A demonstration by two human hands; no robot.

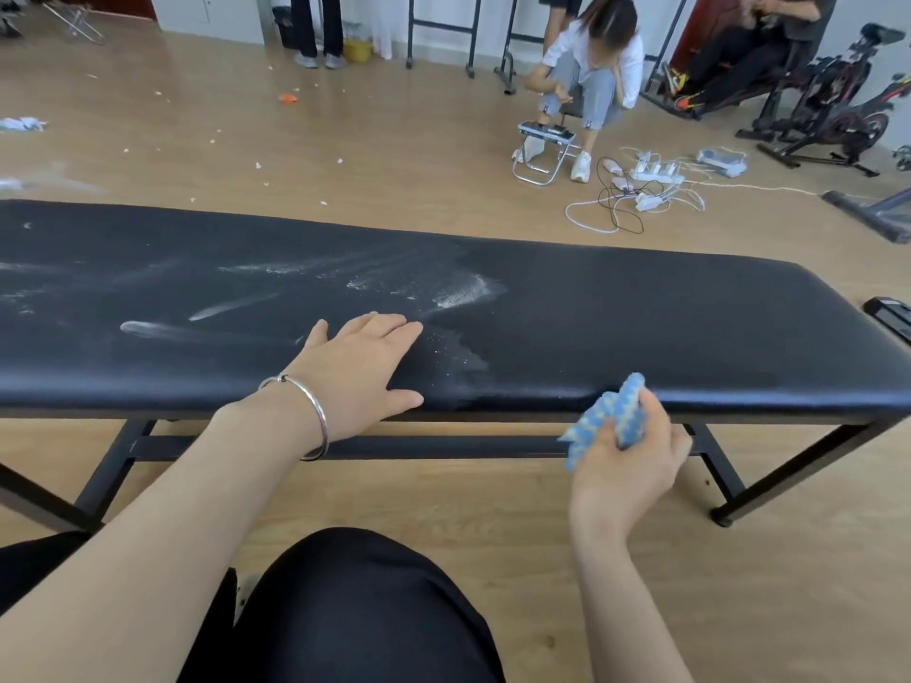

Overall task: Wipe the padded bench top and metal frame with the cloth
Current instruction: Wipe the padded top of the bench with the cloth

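Note:
A long black padded bench top [641, 327] stretches across the view, with white powder smears [458, 295] over its left and middle parts. Its black metal frame [443, 446] shows underneath, with legs at both ends. My left hand [360, 367] lies flat with straight fingers on the near edge of the pad, a silver bangle on the wrist. My right hand [636, 451] grips a bunched blue and white cloth [611, 416] just in front of the pad's near edge, to the right of the left hand.
My knees in black trousers [365, 608] are close to the bench. Beyond it, a person crouches by a small folding stool [542, 150], with power strips and cables [650, 189] on the wooden floor. An exercise bike [838, 106] stands far right. Scraps litter the floor.

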